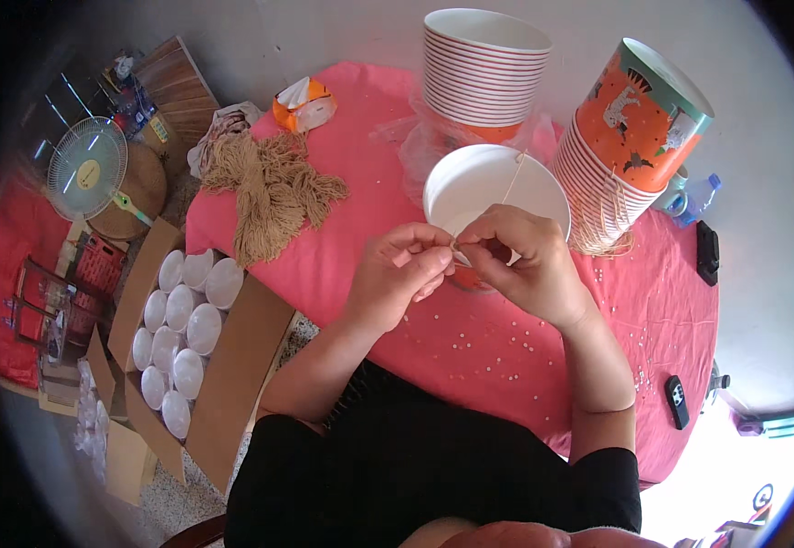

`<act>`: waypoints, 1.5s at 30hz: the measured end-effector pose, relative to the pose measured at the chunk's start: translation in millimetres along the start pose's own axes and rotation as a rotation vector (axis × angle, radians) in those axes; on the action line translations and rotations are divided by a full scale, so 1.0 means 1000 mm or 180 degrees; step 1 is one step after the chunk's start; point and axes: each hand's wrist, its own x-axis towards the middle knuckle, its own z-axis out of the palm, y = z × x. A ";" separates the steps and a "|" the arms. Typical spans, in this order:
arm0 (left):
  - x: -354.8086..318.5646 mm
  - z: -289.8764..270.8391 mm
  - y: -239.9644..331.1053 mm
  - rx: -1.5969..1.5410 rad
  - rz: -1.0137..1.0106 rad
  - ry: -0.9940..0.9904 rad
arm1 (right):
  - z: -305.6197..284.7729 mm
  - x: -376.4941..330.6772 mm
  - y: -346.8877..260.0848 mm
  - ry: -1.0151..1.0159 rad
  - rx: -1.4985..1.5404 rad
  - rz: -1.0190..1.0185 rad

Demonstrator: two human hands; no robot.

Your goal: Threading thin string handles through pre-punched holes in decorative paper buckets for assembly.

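A paper bucket [452, 187] with a white inside and an orange outside stands on the table in front of me. One thin beige string [511, 185] runs from its far rim down toward my fingers. My left hand [403, 276] pinches the string at the near side of the bucket, thumb against fingertips. Close beside it, my right hand [526, 260] pinches the same string, its fingertips almost touching the left ones. The hands cover the bucket's near rim, so I cannot make out whether the string is knotted there.
A bundle of beige strings [267, 192] lies at the left of the pink-covered table [374, 123]. Nested buckets [483, 78] stand at the back; another stack [634, 119] leans right, strings hanging from it. A carton [241, 356] of clear plastic cups sits left. Small white dots dot the cloth.
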 end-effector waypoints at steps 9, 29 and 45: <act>-0.001 0.007 0.004 0.0945 0.0295 0.0258 | -0.007 0.003 0.010 0.0257 -0.1817 -0.0534; 0.018 0.017 0.005 0.2005 0.1279 0.0257 | -0.019 0.000 -0.016 -0.0013 -0.2323 -0.1270; 0.006 0.009 -0.003 0.4026 0.2086 0.0321 | -0.067 -0.001 -0.024 0.0955 -0.3038 -0.1416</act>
